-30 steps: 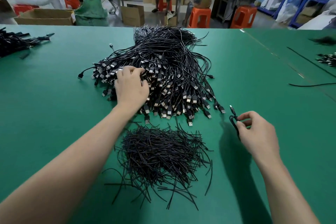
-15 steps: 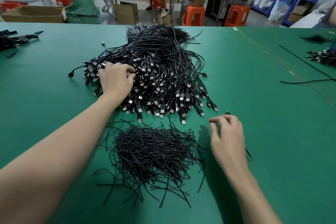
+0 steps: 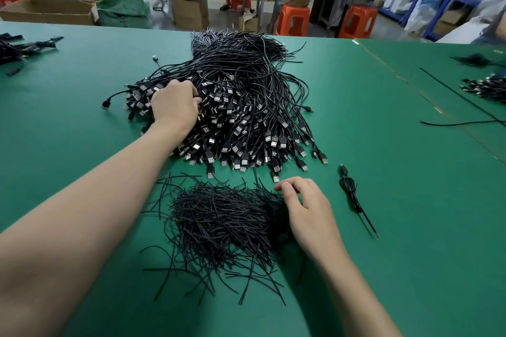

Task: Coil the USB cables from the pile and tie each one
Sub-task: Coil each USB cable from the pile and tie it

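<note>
the pile (image 3: 246,96) of black usb cables sat in the middle of the green table (image 3: 410,241), plugs fanned out along the near and left edge, loose cords bunched up toward the far side. left hand (image 3: 175,107) was dug into the plug end on the left of it, fingers curled down among the plugs and thumb squeezed in against them, so it was gripping a bit of the pile. couldn't see which cable exactly.

just in front of the pile was a messy heap of ties (image 3: 219,230), thin black strands going every way. right hand (image 3: 309,208) rested on the right edge of that heap, thumb and forefinger tips close together. couldn't tell if there was a tie between them, too dark and tangled there.

one coiled cable (image 3: 350,189) lay by itself right of that hand, not touching it, two thin ends poking toward the near side.

further out: more black cable bundles at the far left and far right of the table, and orange stools (image 3: 293,20) and cardboard boxes (image 3: 49,9) on the floor beyond.
</note>
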